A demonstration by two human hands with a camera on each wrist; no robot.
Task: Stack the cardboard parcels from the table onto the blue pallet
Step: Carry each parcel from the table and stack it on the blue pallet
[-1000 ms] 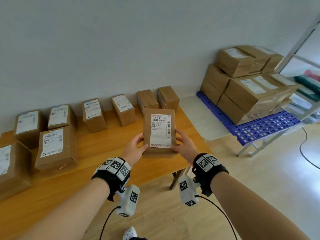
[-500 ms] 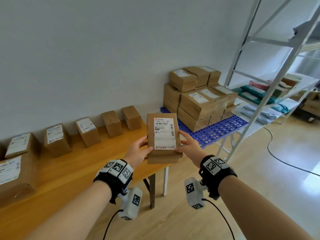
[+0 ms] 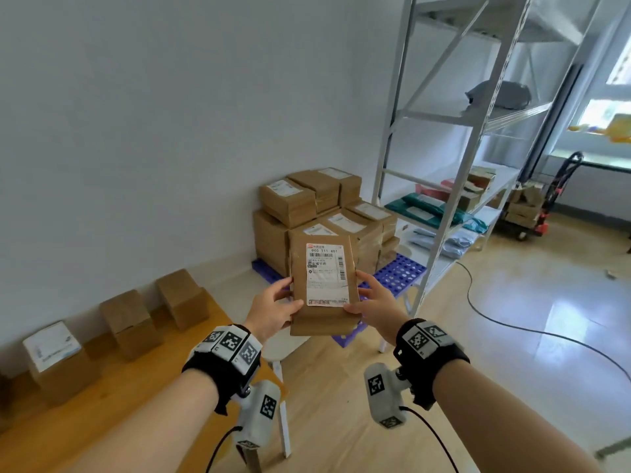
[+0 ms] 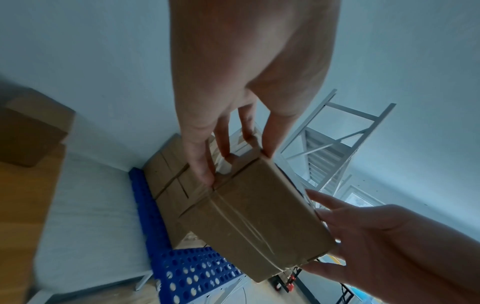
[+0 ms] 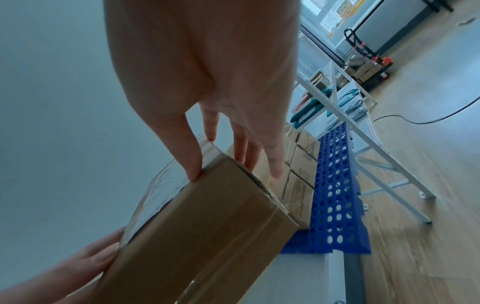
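Head view, left to right:
table (image 3: pixel 102 418): wooden, along the wall at far left; unmoved parcels (image 3: pixel 128 324) sit in a row at its back edge, a labelled one (image 3: pixel 54 356) nearest the camera. Judgement: queued there for later carries.
left hand (image 3: pixel 273 310): thumb on the label face, fingers wrapped under the near left edge of the held parcel (image 3: pixel 322 285). Left wrist view shows fingertips (image 4: pixel 205 174) hooked on the far taped edge, so it clamps from the side and also supports from below.
held parcel: flat cardboard box, shipping label up, in the air between both hands, off the table and not yet over the stack. Label up likely matches the boxes already stacked.
right hand (image 3: pixel 374 308): mirror grip, thumb on top by the label's lower right corner, fingers along the right side. Right wrist view shows fingers (image 5: pixel 192 164) curled over the box's corner edge.
stack (image 3: pixel 317 213): cardboard boxes, several layers, on the blue pallet (image 3: pixel 399 274) against the wall; perforated deck is bare at the near end.
shelving rack (image 3: pixel 444 186): white metal frame just right of the pallet, soft mailers on the lower shelves. Judgement: upright limits approach from the right.
cable (image 3: pixel 512 322): on the floor to the right, clear of the path.
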